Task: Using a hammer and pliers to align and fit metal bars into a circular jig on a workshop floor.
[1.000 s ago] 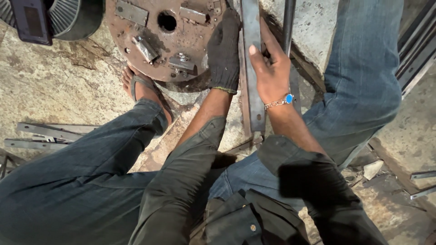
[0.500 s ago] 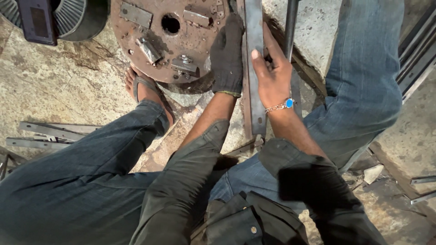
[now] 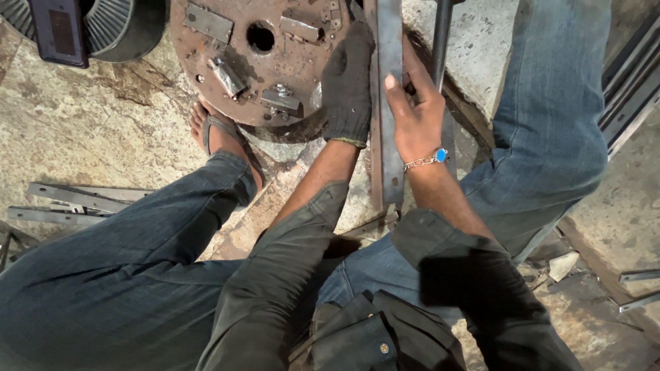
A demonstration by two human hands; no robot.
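A long flat steel bar (image 3: 390,82) runs up the middle of the view, lying beside a rusty strip. My left hand (image 3: 348,86), in a dark glove, rests flat against the bar's left side, next to a rusty round steel plate (image 3: 254,55). My bare right hand (image 3: 416,113), with a chain bracelet and blue stone at the wrist, grips the bar from the right, thumb on top. A dark round rod (image 3: 441,41) stands just right of that hand.
My sandalled foot (image 3: 218,137) rests below the round plate. A dark box and ribbed metal ring (image 3: 82,27) sit top left. Flat steel strips (image 3: 75,199) lie at the left, more bars (image 3: 629,82) at the right edge. The stone floor is rough.
Both hands have shifted slightly down along the bar, and the view has moved a little. The grip on the bar is the same.
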